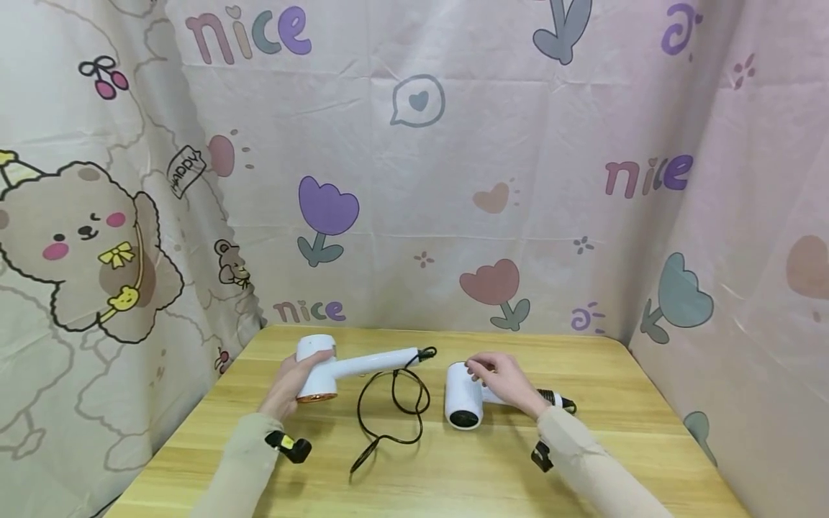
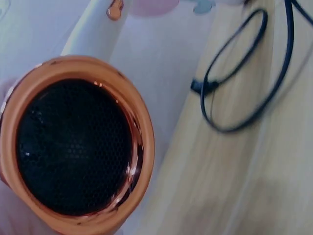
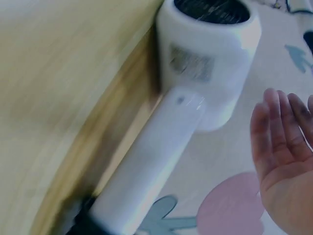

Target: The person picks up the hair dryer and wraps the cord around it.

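A white hair dryer (image 1: 376,362) with a copper-coloured rim (image 2: 146,127) is gripped round its barrel by my left hand (image 1: 291,381). Its handle points right, and a thin black cord (image 1: 388,437) runs from the handle's end in loose loops. To the right lies a second white hair dryer (image 1: 463,392), with a dark round end and a label (image 3: 190,62) on its barrel. My right hand (image 1: 508,381) hovers beside this dryer, above its handle (image 3: 149,161). In the right wrist view its fingers look nearly straight, apart from the dryer and holding nothing.
Both dryers are at a light wooden table (image 1: 492,475). A printed curtain (image 1: 414,180) hangs behind the table and along both sides. Black cord or wrapping (image 1: 568,405) sits at the second dryer's handle end.
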Motion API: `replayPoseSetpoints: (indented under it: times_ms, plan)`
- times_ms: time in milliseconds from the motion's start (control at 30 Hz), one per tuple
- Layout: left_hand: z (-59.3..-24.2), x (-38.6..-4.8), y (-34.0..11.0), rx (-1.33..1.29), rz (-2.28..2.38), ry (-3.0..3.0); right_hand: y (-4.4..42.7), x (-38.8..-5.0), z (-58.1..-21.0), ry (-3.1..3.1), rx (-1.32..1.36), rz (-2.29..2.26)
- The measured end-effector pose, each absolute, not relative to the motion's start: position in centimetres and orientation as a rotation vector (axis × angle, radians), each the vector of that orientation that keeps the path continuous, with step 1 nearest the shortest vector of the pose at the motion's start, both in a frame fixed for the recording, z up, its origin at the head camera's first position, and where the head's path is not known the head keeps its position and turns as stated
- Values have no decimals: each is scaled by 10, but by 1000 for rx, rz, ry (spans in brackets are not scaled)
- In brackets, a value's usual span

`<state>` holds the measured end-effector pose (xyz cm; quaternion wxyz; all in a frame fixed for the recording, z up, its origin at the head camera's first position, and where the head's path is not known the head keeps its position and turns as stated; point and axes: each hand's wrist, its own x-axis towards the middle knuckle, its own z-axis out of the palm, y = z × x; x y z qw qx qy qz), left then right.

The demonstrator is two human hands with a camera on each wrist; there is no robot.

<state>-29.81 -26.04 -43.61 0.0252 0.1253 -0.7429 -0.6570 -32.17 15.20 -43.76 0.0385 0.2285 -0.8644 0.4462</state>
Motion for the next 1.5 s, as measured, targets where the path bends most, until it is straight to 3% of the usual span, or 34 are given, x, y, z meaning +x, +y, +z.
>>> replayPoseSetpoints:
  times_ms: [367,500,733,867,1133,1500]
  plan:
    - [-420,-303,-216,266,-2077,-2265,110,-316,-423,-2603,892,2219]
    - [-421,-304,-211,239,-2093,-2279,112,-322,-425,-2548,842,2557]
    - [-422,-304,-212,188,-2066,-2355,127,-329,-423,-2510,972,2736]
    - [-424,-304,-212,167,-2037,-2401,131,-331,-422,-2579,966,2597]
    - [-424,-303,-213,137,-2002,-2439,132,-332,-418,-2791,974,1875]
    - [-420,-303,-214,83,-1919,-2471,126,-324,-414,-2707,1172,1250]
